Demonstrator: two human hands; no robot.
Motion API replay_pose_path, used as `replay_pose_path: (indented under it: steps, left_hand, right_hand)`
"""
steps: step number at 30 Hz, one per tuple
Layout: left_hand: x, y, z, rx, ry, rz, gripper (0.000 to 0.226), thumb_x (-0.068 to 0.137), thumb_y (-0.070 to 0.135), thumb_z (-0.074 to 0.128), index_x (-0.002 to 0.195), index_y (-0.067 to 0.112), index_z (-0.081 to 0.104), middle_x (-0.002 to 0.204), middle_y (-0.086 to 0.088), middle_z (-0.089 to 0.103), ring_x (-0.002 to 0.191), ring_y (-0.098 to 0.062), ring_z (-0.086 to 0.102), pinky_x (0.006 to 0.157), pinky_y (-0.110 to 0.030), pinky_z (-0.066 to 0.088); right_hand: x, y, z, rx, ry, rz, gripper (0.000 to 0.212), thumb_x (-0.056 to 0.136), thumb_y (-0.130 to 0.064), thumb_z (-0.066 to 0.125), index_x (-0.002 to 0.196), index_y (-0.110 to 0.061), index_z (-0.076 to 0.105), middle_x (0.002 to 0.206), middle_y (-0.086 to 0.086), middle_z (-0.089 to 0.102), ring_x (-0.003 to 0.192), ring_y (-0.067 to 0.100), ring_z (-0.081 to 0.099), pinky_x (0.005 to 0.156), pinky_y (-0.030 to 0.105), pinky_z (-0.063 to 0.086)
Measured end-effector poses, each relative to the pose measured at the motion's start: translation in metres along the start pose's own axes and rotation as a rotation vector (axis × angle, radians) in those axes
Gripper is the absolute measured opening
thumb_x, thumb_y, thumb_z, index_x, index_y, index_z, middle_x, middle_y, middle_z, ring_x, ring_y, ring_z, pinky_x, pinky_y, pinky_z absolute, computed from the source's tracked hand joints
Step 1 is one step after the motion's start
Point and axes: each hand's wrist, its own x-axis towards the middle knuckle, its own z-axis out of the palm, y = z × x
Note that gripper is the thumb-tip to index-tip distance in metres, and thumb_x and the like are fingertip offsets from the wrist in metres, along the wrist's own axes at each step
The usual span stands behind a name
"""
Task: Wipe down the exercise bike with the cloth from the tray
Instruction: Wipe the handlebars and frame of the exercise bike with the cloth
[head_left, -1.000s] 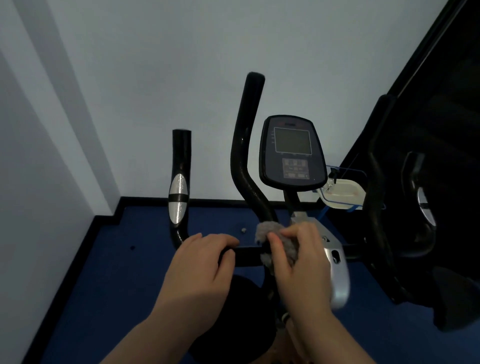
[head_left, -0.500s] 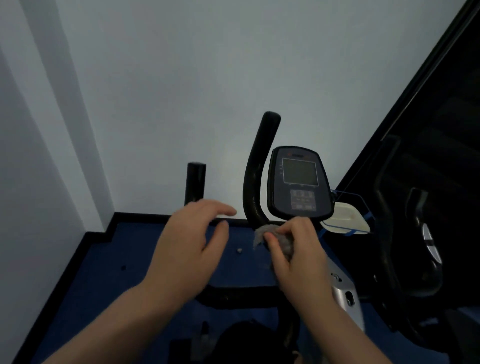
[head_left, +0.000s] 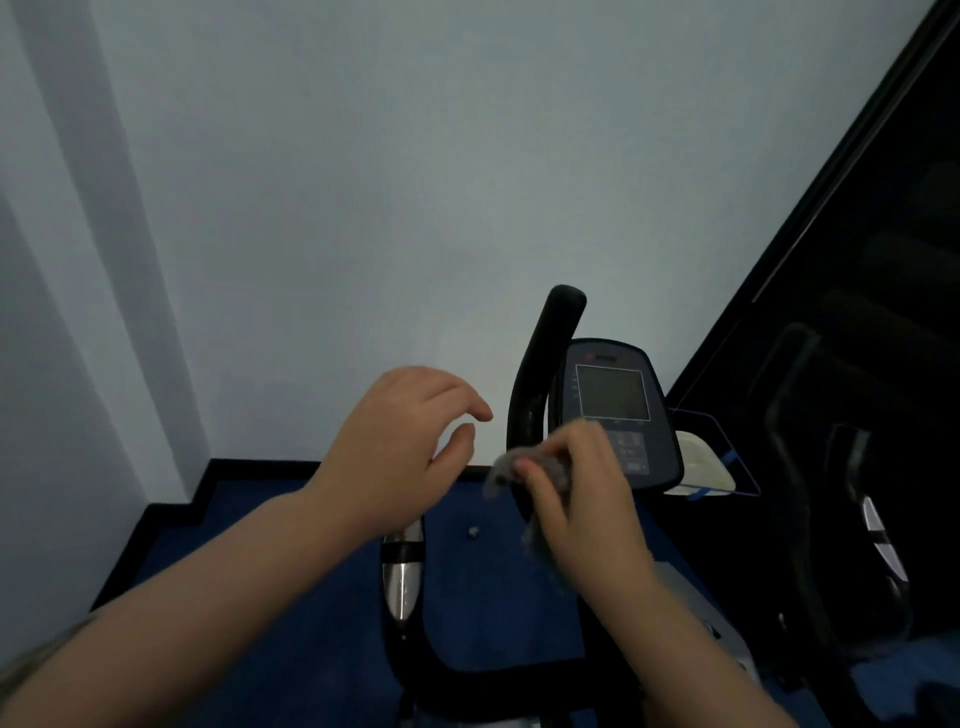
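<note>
The exercise bike stands in front of me, with a black curved handlebar post (head_left: 540, 374) and a dark console (head_left: 618, 410) with a grey screen. My right hand (head_left: 582, 504) grips a grey cloth (head_left: 506, 467) bunched against the lower part of that post, in front of the console's buttons. My left hand (head_left: 400, 452) hovers in the air to the left of the post, fingers apart, holding nothing. Below it is the left handlebar with a silver sensor band (head_left: 400, 577). The lower crossbar (head_left: 498, 680) runs along the bottom.
A white tray (head_left: 701, 467) with blue tape sits behind the console at the right. A dark mirror or glass panel (head_left: 857, 312) on the right reflects the bike. Blue carpet (head_left: 291, 597) covers the floor, and a pale wall rises ahead.
My left hand let go of the crossbar and rose into the air. My right hand carried the cloth up from the crossbar to the post. My view tilted upward.
</note>
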Motion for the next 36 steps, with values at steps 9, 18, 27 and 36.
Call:
replay_pose_path:
  steps: [9, 18, 27, 36]
  left_hand:
    - [-0.002, -0.015, 0.023, -0.110, 0.180, -0.180, 0.017, 0.087, 0.018, 0.053, 0.085, 0.022, 0.069, 0.081, 0.015, 0.058, 0.079, -0.003, 0.048, 0.063, -0.017, 0.039]
    - [0.001, -0.009, 0.028, -0.130, 0.261, -0.203, 0.018, 0.088, 0.016, 0.052, 0.081, 0.018, 0.070, 0.077, 0.010, 0.060, 0.073, -0.008, 0.048, 0.056, -0.028, 0.042]
    - [0.002, -0.010, 0.027, -0.141, 0.261, -0.213, 0.018, 0.087, 0.017, 0.052, 0.080, 0.019, 0.069, 0.075, 0.013, 0.057, 0.073, -0.005, 0.046, 0.056, -0.022, 0.039]
    - [0.001, -0.009, 0.028, -0.155, 0.270, -0.227, 0.019, 0.087, 0.016, 0.052, 0.078, 0.018, 0.069, 0.076, 0.012, 0.060, 0.074, -0.008, 0.049, 0.057, -0.026, 0.042]
  right_hand:
    - [-0.010, 0.000, 0.003, 0.030, 0.069, 0.060, 0.022, 0.085, -0.016, 0.068, 0.081, -0.020, 0.047, 0.084, -0.007, 0.048, 0.078, 0.001, 0.051, 0.064, 0.006, 0.038]
    - [0.037, -0.006, 0.015, 0.000, 0.168, 0.110, 0.018, 0.088, -0.022, 0.065, 0.082, -0.015, 0.049, 0.086, -0.002, 0.051, 0.076, 0.003, 0.050, 0.065, 0.014, 0.042]
    - [0.039, -0.010, 0.011, -0.026, 0.135, 0.114, 0.020, 0.088, -0.020, 0.065, 0.079, -0.013, 0.048, 0.084, -0.005, 0.047, 0.074, 0.005, 0.048, 0.063, 0.018, 0.039]
    - [-0.002, 0.001, -0.001, -0.043, 0.018, 0.073, 0.026, 0.089, -0.023, 0.061, 0.074, -0.022, 0.040, 0.078, -0.010, 0.043, 0.070, 0.005, 0.047, 0.058, 0.014, 0.037]
